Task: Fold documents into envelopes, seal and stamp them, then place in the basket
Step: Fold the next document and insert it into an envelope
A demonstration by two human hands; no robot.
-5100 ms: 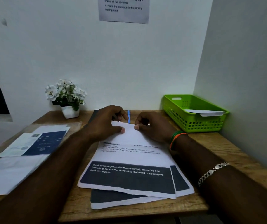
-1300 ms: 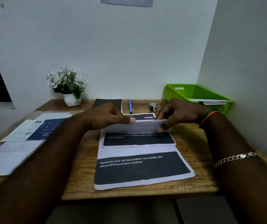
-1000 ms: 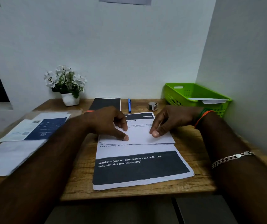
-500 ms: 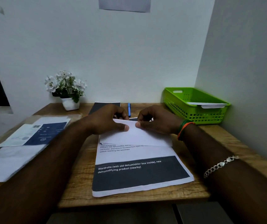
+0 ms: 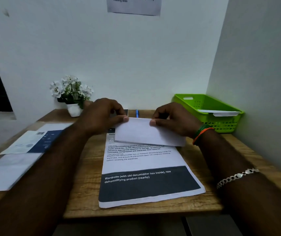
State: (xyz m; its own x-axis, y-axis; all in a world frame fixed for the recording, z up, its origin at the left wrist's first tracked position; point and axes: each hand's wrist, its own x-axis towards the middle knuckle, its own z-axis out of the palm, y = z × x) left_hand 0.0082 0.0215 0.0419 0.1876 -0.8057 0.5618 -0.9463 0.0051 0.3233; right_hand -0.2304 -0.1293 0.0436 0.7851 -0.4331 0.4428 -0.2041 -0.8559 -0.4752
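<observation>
Head camera shows my wooden desk (image 5: 88,193) first, then the printed sheet (image 5: 146,167) lying flat on it in front of me, and above this sheet the folded document (image 5: 146,133), which I now hold lifted a little off the pile. Half a second ago this folded paper lay on the printed sheet and my fingers pressed along its far edge; now that edge is raised and the near edge hangs over the top lines of the sheet. So I judge the creasing is finished, and the next step for me is to put the paper into an envelope (I think the envelopes are in the pale stack at my left, but I cannot tell for sure).

My left hand (image 5: 102,116) pinches the far left corner of the folded document between thumb and curled fingers. My right hand (image 5: 175,120) pinches the far edge more to the right in the same way, thumb on top.

Compared with five seconds ago, the document is much smaller: then it was one open page with only its far end turned over, and more pages lay under it. The green basket (image 5: 221,121) stands at the right wall as before, with one white envelope (image 5: 221,112) across its rim. The blue pen (image 5: 137,113) is visible between my hands.
</observation>
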